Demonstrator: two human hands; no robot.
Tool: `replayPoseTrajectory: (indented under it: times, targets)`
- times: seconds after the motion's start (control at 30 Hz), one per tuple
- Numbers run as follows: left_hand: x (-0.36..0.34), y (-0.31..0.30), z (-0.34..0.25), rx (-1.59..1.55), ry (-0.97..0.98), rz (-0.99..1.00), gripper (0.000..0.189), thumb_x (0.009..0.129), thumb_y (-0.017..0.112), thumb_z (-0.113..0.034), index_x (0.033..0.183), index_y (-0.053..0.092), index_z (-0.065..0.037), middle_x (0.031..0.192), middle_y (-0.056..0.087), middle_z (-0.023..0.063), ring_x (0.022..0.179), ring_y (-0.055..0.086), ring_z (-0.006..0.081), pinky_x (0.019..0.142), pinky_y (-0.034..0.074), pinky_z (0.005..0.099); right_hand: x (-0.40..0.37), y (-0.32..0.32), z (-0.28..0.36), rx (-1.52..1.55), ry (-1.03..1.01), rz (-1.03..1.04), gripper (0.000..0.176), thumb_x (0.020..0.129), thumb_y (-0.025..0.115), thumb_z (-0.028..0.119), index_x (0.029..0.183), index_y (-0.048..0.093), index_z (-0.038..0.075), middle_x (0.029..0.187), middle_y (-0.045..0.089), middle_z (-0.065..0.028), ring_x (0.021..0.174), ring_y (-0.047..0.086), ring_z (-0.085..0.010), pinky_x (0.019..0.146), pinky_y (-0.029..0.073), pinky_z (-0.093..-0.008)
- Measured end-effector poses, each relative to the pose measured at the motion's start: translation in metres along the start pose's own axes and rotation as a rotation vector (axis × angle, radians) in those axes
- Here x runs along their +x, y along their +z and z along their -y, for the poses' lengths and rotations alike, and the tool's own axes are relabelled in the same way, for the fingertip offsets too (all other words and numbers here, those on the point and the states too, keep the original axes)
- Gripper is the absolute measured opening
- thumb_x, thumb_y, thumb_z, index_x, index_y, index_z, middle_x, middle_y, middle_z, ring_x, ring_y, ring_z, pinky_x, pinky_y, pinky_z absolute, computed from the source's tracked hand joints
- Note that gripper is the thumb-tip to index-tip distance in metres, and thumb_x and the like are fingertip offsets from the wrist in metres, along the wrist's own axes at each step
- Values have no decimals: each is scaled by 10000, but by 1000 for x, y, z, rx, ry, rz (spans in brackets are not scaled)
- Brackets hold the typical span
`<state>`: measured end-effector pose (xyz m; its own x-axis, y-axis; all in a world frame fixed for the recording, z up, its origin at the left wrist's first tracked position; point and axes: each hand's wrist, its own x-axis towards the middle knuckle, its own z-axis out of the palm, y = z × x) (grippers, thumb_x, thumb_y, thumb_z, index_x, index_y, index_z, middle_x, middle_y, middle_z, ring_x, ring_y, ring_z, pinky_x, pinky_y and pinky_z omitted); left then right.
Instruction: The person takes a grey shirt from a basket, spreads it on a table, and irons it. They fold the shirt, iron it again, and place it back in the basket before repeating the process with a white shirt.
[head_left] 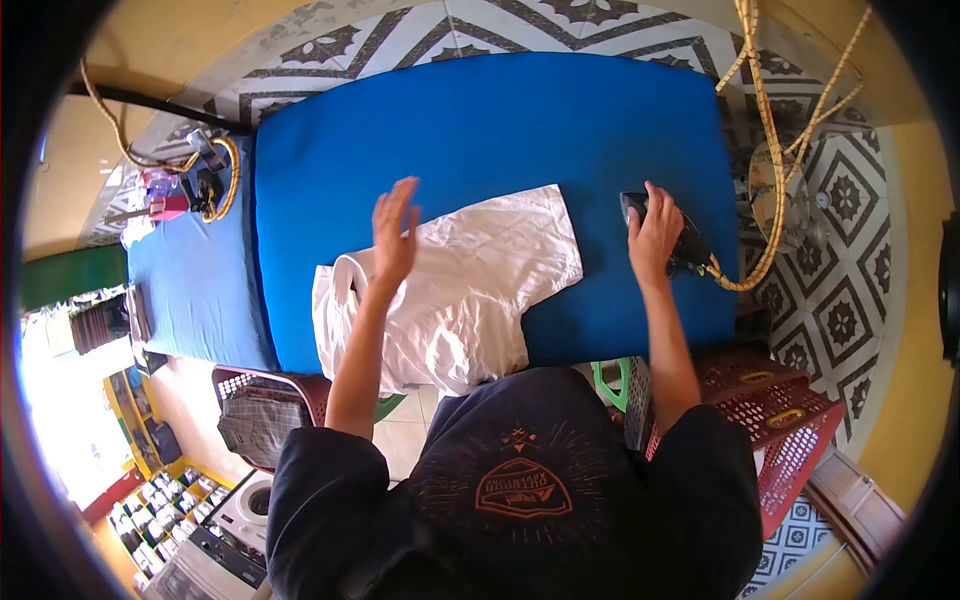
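A white shirt lies wrinkled on the blue padded board, its collar toward the left and its lower part at the board's near edge. My left hand is raised over the shirt beside the collar, fingers apart and holding nothing. On the right, my right hand is wrapped round the handle of a dark iron. The iron stands on the blue board, apart from the shirt, with a yellow-wrapped cord running from its rear.
Left of the board is a lighter blue table with another iron and its cord. Under the near edge stand a basket with dark cloth and, at right, dark red crates. More yellow cords hang at the upper right.
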<state>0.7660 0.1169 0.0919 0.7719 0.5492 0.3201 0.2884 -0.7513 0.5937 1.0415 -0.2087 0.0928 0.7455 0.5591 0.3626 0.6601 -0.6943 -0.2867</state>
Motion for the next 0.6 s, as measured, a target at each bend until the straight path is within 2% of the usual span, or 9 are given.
replayPoseTrajectory:
  times: [0.07,0.17,0.23,0.27,0.3,0.43,0.5,0.53,0.6]
  targets:
    - [-31,-43,23,98,-187,-98,347,1021,515,-78,1361,585,-91,1384,596,125,1300,539,326,1141,338,462,20,-15,-2,-39,-17,16,501,814,787,288,1258,593,161,1159,544,-104,1050,526,-350,870,431,-497]
    - [-74,-97,36,95,-391,-237,298,1032,493,-90,1296,629,-63,1266,647,157,1190,606,330,1021,455,417,34,-31,-20,-289,156,189,488,770,822,482,1004,624,102,1024,580,-105,998,554,-312,775,459,-456]
    - [-105,-113,49,98,-421,-251,282,1023,496,-71,1263,642,-52,1224,653,160,1132,628,316,969,480,400,28,-11,-65,177,164,371,554,739,826,561,889,593,80,895,584,-89,872,573,-291,714,462,-424]
    - [-118,-115,56,92,-444,-260,267,1014,499,-52,1231,654,-40,1182,659,163,1074,650,302,917,504,383,26,-15,-60,123,116,344,526,753,834,509,858,576,63,840,586,-80,777,571,-275,668,457,-418]
    - [-128,-114,59,58,-458,-277,264,986,500,-1,1191,664,-31,1144,659,151,976,670,264,856,521,355,31,-16,-58,124,100,348,526,753,834,509,858,576,63,840,586,-80,777,571,-275,668,457,-418]
    - [-145,-107,52,-178,-590,-216,293,949,493,38,1194,639,-28,1123,657,121,898,673,223,798,534,349,40,-20,-66,246,217,648,493,729,864,429,891,609,39,808,636,-84,778,621,-260,714,477,-409]
    - [-152,-94,63,-196,-596,-190,244,947,514,15,1168,612,-17,1121,655,115,908,675,225,800,535,352,27,-14,-75,221,87,586,537,714,873,424,1020,670,32,874,688,-105,866,670,-291,803,496,-421]
    - [-154,-87,64,-229,-614,-215,191,975,557,-74,1154,592,-17,1092,663,117,921,678,234,801,534,356,27,-19,-67,190,218,693,622,710,874,413,1149,673,20,985,717,-133,973,684,-323,884,494,-440]
    - [-151,-75,67,-288,-673,-203,201,989,568,-123,1160,589,-20,1079,665,121,923,676,233,803,535,357,24,-11,-65,122,198,650,629,722,877,406,1171,664,21,941,708,-112,917,679,-300,837,503,-429]
